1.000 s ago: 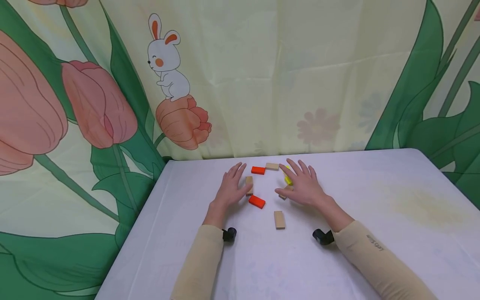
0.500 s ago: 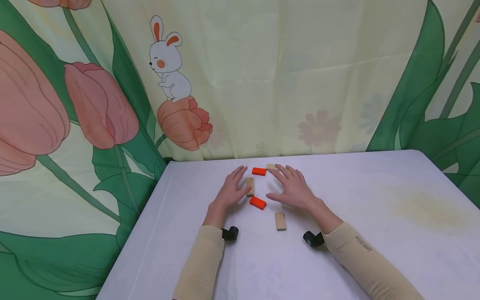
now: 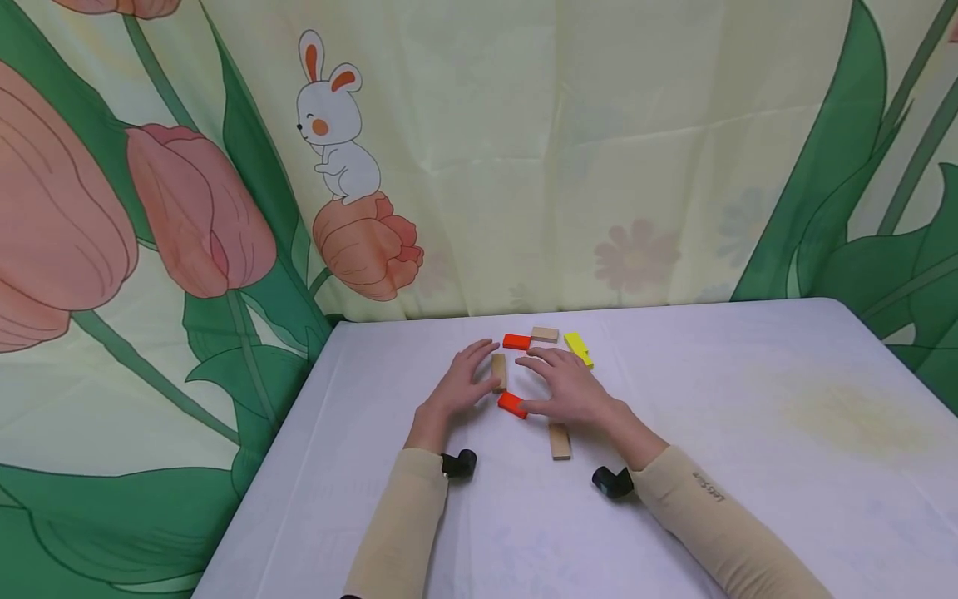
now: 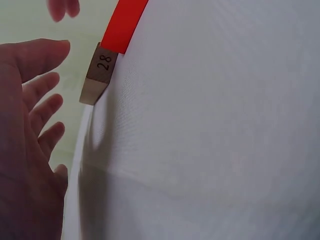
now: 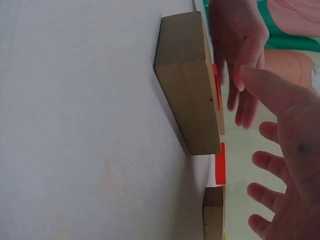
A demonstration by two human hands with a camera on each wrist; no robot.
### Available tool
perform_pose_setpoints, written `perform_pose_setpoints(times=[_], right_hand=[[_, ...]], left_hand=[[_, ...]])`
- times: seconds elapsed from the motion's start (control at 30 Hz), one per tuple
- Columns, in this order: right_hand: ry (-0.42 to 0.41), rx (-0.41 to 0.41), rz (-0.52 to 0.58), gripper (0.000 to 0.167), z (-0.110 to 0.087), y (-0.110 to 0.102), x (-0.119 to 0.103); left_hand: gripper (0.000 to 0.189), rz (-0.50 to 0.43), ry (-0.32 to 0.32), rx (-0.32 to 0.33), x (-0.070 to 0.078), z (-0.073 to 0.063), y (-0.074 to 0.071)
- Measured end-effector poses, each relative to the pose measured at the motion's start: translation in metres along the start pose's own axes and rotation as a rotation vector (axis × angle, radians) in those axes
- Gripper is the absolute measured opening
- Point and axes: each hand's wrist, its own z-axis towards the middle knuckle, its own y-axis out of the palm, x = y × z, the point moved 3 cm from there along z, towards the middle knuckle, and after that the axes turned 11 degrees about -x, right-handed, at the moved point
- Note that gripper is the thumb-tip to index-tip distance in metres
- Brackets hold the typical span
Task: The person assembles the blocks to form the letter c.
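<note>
My left hand [image 3: 456,384] hovers with spread fingers at the left of a loose ring of small blocks. Its thumb tip overlaps an upright-lying wooden block [image 3: 498,366], marked 28 in the left wrist view. Over the ring's right part hangs my right hand [image 3: 570,389], fingers apart and nothing gripped. Its thumb reaches the near red block [image 3: 511,405] in the head view. Just below that palm lies another wooden block [image 3: 560,443], large in the right wrist view. Both hands [image 5: 237,45] face each other across the ring.
At the ring's far side lie a red block [image 3: 516,341], a wooden block [image 3: 545,334] and a yellow block shape [image 3: 576,345] with a stepped outline. All rest on a white-covered table [image 3: 748,499]. Behind its back edge hangs a printed curtain [image 3: 486,166].
My right hand has moved left and slightly nearer, uncovering the yellow shape and overlapping the near wooden block. The left hand has barely moved, and the visible blocks keep their places.
</note>
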Motion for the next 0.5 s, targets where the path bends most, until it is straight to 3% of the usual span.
perform_pose_setpoints(times=[0.5], right_hand=[[-0.119, -0.110, 0.018, 0.044, 0.0001, 0.0057, -0.0095]], left_hand=[[0.059, 0.013, -0.011, -0.059, -0.0032, -0.0001, 0.0025]])
